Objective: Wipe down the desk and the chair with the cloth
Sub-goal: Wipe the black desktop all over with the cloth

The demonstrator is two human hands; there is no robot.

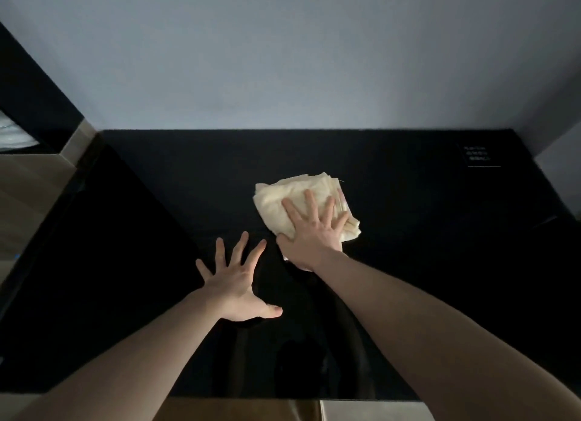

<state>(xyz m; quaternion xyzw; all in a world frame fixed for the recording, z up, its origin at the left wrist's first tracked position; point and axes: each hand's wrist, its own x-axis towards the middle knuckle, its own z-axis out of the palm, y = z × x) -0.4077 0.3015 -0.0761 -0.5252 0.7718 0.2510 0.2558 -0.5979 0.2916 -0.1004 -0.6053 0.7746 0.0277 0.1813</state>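
Hidden, cropped and unreadable parts on the dark desk

The right hand (309,229) lies flat over the near part of the cream cloth (295,200), hiding that part and the desk (408,263) beneath it. Both forearms run off the bottom edge. The small dark card (479,155) at the far right carries pale lettering too small to read. A pale, blurred object (14,134) is cut by the left edge — unidentifiable. The desk's near surface is very dark — detail is lost.

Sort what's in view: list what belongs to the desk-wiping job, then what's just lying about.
Job: cloth, pressed flat by the right hand; black desk; left hand, spread on the desk.
Lying about: small dark card at the far right corner.
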